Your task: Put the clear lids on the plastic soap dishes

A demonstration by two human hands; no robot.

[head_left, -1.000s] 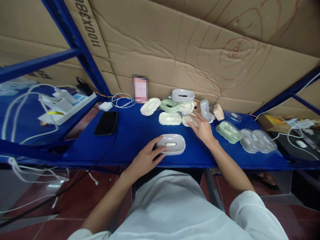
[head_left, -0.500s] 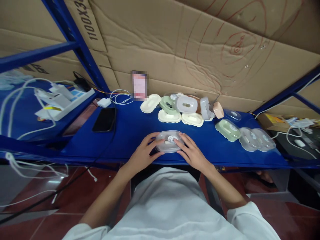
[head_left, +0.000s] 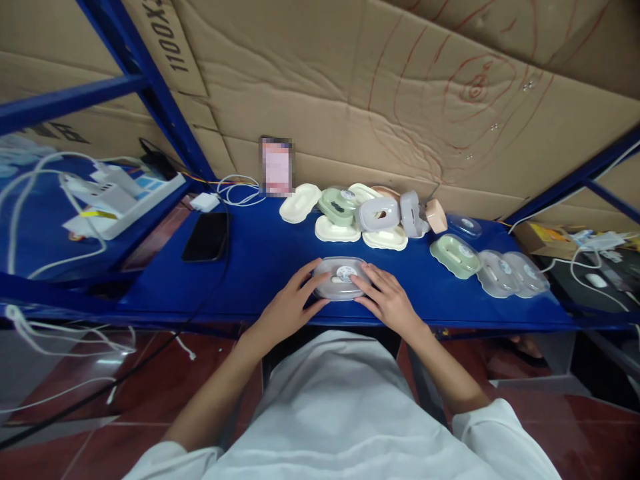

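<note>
A grey soap box with a clear lid (head_left: 336,289) and a round patterned sticker lies near the table's front edge. My left hand (head_left: 295,297) grips its left end, the thumb at the near side and the fingers along the far side and top. From the right end my right hand (head_left: 387,299) holds it the same way, with a finger reaching over the lid beside the sticker. The lid sits over the dish; whether it is fully pressed down I cannot tell.
Soap dish parts in cream (head_left: 337,229), green (head_left: 340,207) and grey (head_left: 379,215) are heaped at the back. Lidded green (head_left: 455,256) and grey (head_left: 499,273) boxes stand to the right. A black phone (head_left: 205,237) and cables lie left; a blurred upright screen (head_left: 277,167) leans against the cardboard.
Both hands keep their hold on the soap box, which stays in nearly the same place. The whole view has shifted slightly.
</note>
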